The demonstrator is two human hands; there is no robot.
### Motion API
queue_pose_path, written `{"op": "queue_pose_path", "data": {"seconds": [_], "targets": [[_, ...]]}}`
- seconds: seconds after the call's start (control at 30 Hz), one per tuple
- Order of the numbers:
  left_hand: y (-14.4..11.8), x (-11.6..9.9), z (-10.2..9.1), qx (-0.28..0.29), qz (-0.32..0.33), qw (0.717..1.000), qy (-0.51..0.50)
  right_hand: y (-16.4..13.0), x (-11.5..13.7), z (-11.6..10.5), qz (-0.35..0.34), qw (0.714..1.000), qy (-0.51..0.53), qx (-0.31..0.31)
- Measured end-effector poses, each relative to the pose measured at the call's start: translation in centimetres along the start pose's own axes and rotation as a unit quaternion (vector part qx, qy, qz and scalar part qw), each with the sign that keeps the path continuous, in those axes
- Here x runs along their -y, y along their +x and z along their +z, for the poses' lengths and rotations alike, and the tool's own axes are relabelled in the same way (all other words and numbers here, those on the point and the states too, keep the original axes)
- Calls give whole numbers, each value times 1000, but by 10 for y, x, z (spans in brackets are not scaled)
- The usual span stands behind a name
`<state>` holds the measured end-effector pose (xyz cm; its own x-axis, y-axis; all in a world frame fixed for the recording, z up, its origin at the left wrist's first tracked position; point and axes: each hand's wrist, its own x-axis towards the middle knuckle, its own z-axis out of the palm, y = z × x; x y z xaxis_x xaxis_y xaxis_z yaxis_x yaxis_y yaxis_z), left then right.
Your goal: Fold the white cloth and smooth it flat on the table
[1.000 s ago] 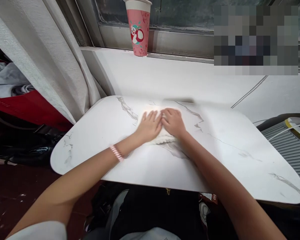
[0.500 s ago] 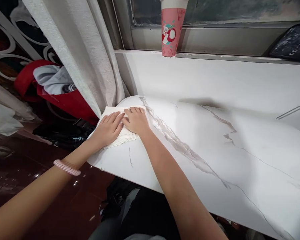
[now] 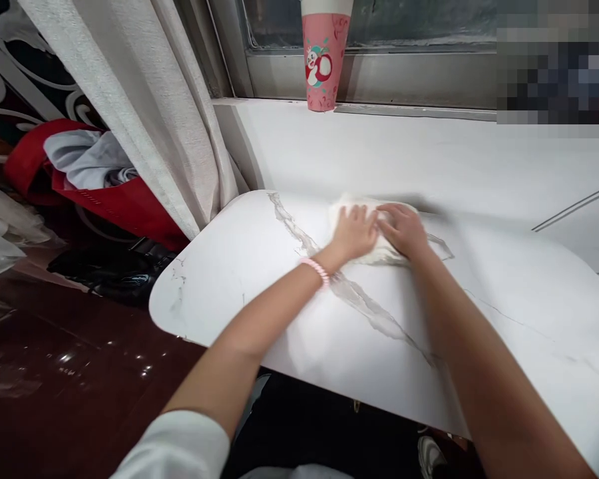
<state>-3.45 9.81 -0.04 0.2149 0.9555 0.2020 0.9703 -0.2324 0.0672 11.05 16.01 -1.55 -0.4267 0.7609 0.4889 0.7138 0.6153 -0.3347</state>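
On the far side of the marble bench (image 3: 259,279), near the window ledge, a white cloth (image 3: 379,249) lies flat under both hands; left hand (image 3: 355,233) and right hand (image 3: 403,229) touch side by side, each grip spread and pressing down, pinching nothing. A pink cup (image 3: 322,56) stands on the sill behind

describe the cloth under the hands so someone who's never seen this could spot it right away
Start at the white marble-look table below the window sill. Near its far edge, the left hand and right hand press flat, side by side, on a white cloth. It is the only soft, crumpled thing on the smooth, grey-veined top.
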Motion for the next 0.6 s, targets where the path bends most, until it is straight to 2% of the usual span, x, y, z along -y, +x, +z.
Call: {"op": "queue_pose_path", "data": {"seconds": [0.03, 0.13, 0.2, 0.27, 0.33, 0.4, 0.5, 0.6], "targets": [[11, -26, 4, -7, 21, 1000, -8, -14, -24, -17, 11, 1000, -10, -7], [32, -92, 11, 22, 84, 996, -36, -58, -83, -63, 53, 998, -40, -23], [40, -121, 12, 37, 121, 991, -52, -81, -108, -84, 103, 992, -46, -47], [44, -137, 12, 49, 145, 986, -62, -95, -120, -96, 149, 986, -49, -62], [47, -140, 12, 60, 153, 984, -67, -99, -123, -98, 175, 980, -62, -74], [50, -135, 12, 71, 157, 983, -69, -94, -119, -93, 168, 979, -82, -81], [55, -119, 12, 74, 157, 983, -65, -81, -110, -81, 136, 982, -102, -85], [60, -97, 12, 70, 156, 983, -59, -63, -98, -66, 136, 982, -108, -81]]}}
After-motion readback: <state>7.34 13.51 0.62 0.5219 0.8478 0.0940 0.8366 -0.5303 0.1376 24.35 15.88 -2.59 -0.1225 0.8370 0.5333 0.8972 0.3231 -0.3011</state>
